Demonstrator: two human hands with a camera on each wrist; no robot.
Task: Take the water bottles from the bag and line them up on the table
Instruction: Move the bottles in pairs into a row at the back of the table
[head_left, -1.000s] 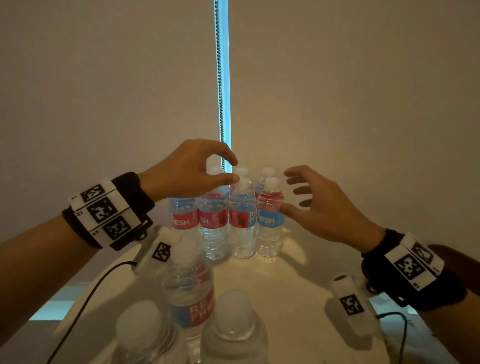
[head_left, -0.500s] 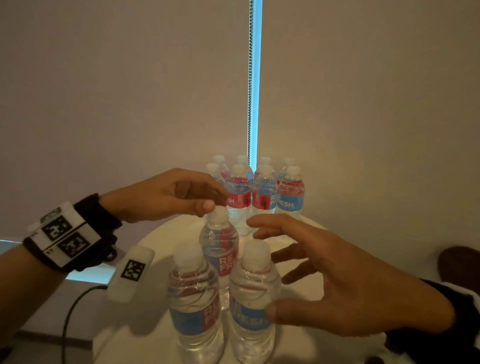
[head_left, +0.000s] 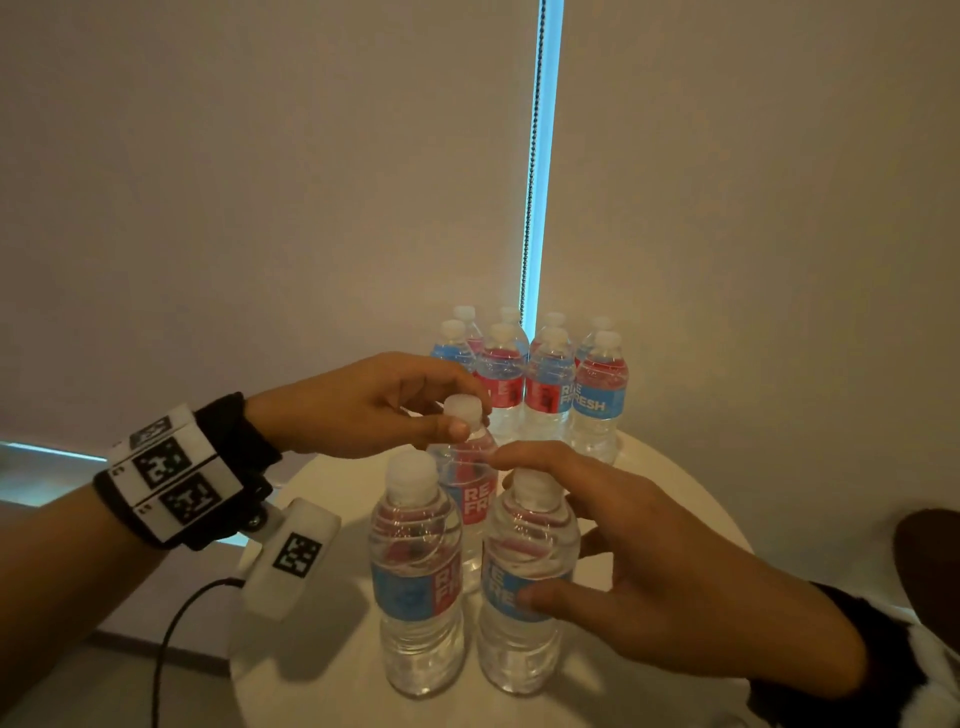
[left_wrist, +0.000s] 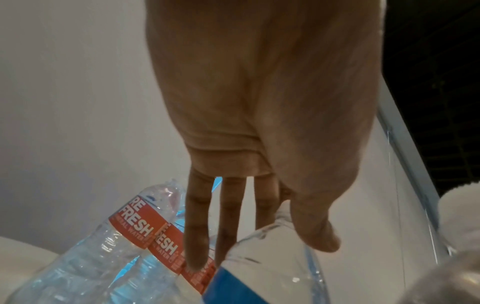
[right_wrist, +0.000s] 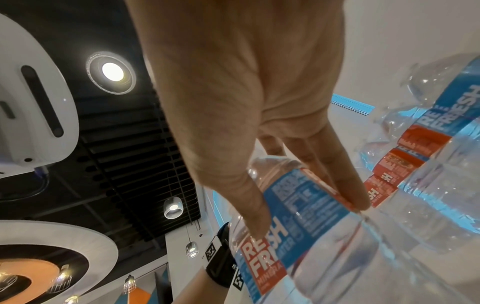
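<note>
Several water bottles (head_left: 545, 384) with red and blue labels stand grouped at the back of the round white table (head_left: 665, 499). Three more stand near me. My left hand (head_left: 467, 415) pinches the white cap of the middle bottle (head_left: 470, 499), thumb under the cap and fingers over it. My right hand (head_left: 561, 566) wraps the front right bottle (head_left: 519, 649), with the thumb on its blue label. The right wrist view shows thumb and fingers on opposite sides of that bottle (right_wrist: 298, 216). The front left bottle (head_left: 415, 571) stands free. No bag is in view.
A black cable (head_left: 171, 639) hangs from my left wrist camera past the table's left edge. A dark brown object (head_left: 924, 545) sits at the far right. A window blind with its bead chain (head_left: 530, 208) hangs just behind the table.
Both hands drew back from the rear group to the three near bottles. The left hand took hold of the middle bottle's cap, and the right hand closed round the front right bottle.
</note>
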